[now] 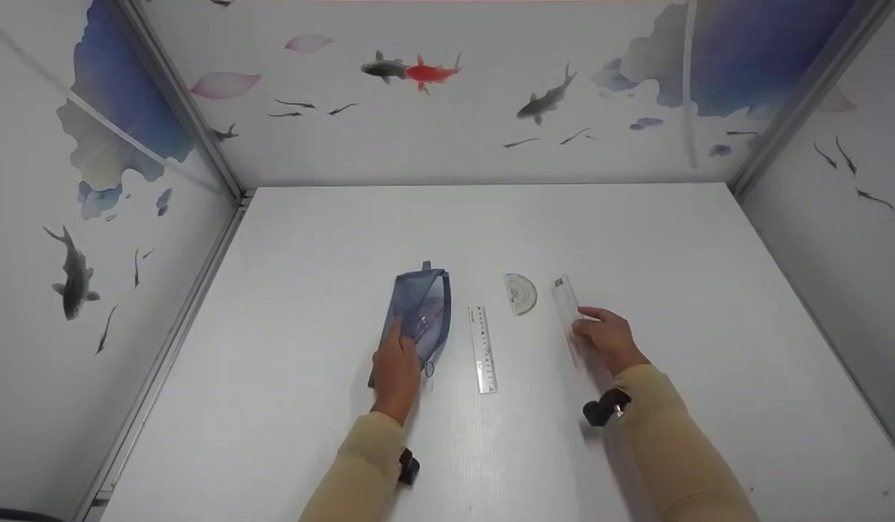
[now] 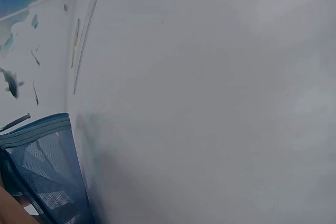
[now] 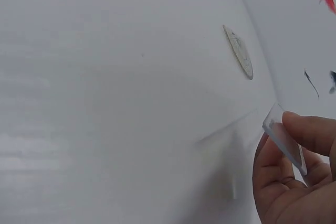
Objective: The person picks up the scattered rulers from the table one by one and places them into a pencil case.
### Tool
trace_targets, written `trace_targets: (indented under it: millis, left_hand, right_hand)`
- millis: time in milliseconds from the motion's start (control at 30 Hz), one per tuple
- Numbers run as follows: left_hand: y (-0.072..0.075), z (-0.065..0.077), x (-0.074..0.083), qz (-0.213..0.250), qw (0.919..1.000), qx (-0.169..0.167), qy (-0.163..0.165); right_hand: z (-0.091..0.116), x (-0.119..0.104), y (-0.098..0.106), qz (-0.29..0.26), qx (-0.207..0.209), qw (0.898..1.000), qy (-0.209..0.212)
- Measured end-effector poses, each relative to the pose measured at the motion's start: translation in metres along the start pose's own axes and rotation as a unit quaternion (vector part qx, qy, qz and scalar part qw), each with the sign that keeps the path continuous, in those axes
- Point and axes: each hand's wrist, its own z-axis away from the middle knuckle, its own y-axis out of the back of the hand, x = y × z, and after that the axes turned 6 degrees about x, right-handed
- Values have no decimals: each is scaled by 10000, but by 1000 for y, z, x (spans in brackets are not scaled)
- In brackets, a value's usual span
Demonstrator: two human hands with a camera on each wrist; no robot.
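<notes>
My left hand (image 1: 398, 373) grips a blue mesh zip pouch (image 1: 413, 290) near its lower end, the index finger laid along its front. Through the mesh, something pale shows inside. In the left wrist view the pouch (image 2: 58, 156) fills the lower left corner, its zipped edge upward. On the right, my right hand (image 1: 608, 339) pinches a long, flat clear plastic strip (image 1: 563, 297) with a small dark printed square at its far end. Thumb and fingers hold the strip (image 3: 286, 142) by its edge, tilted above the table, in the right wrist view.
Between the hands a clear ruler (image 1: 482, 351) lies lengthwise on the white table (image 1: 310, 239). Farther back is a clear half-round protractor (image 1: 520, 293). Walls printed with fish (image 1: 433, 73) enclose the table at the back and both sides.
</notes>
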Motion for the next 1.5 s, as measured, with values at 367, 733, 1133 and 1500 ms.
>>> trace_targets:
  millis: [367,733,1133,1500]
  left_hand:
    - [-2,-1,0,104,9998,77,-170]
    - [-1,0,-3,-8,9995,103,-310]
    - [-1,-1,-4,-150,9997,22,-176]
    - [0,-1,-3,-238,9995,27,-228]
  right_hand:
    - [4,-12,-15,-489,-175,9986,-87]
    - [9,-26,-33,-599,-451,9972,4]
    - [16,-37,-56,-351,-595,9975,154]
    - [25,-48,-82,-129,-750,9964,381]
